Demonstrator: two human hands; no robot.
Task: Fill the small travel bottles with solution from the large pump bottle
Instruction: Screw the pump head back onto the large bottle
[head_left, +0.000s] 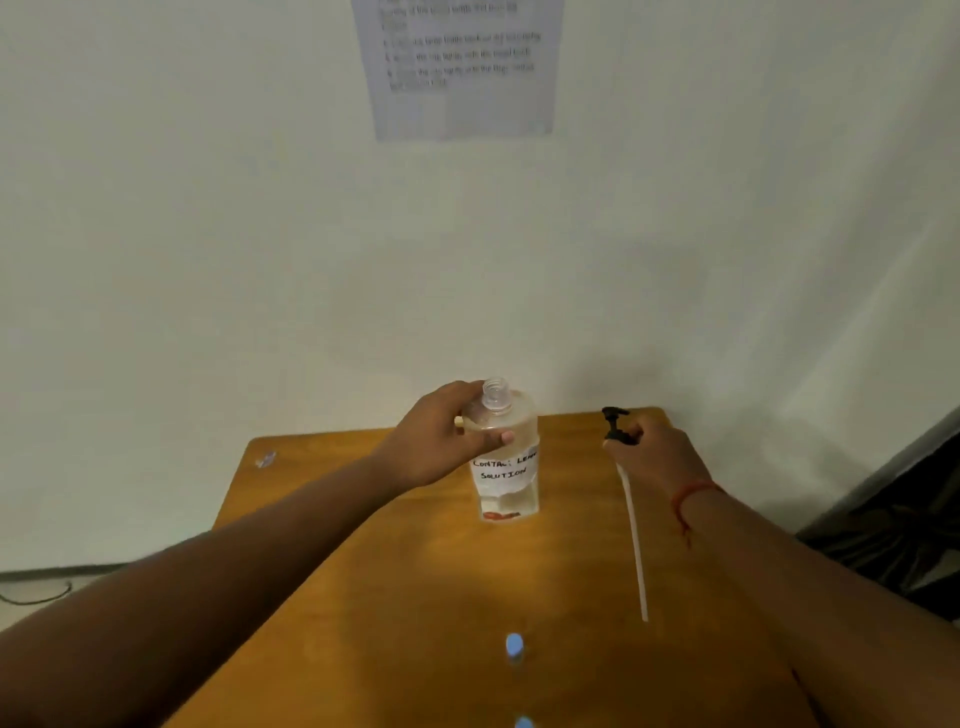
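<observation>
The large clear bottle (506, 467) with a handwritten "contact lens solution" label stands upright at the middle of the wooden table (415, 571), its threaded neck uncovered. My left hand (441, 434) grips its shoulder. My right hand (654, 452) holds the black pump head (618, 423) to the right of the bottle; its long white dip tube (635, 540) slants down toward me above the table. Two small travel bottles with blue caps stand near the front: one (514, 647) and another (523, 722) cut off by the frame's bottom edge.
A small clear object (266, 459) lies at the table's far left corner. The table stands against a white wall with a printed sheet (460, 67) taped up. A dark object (904, 525) sits on the floor to the right, a cable (36, 597) to the left.
</observation>
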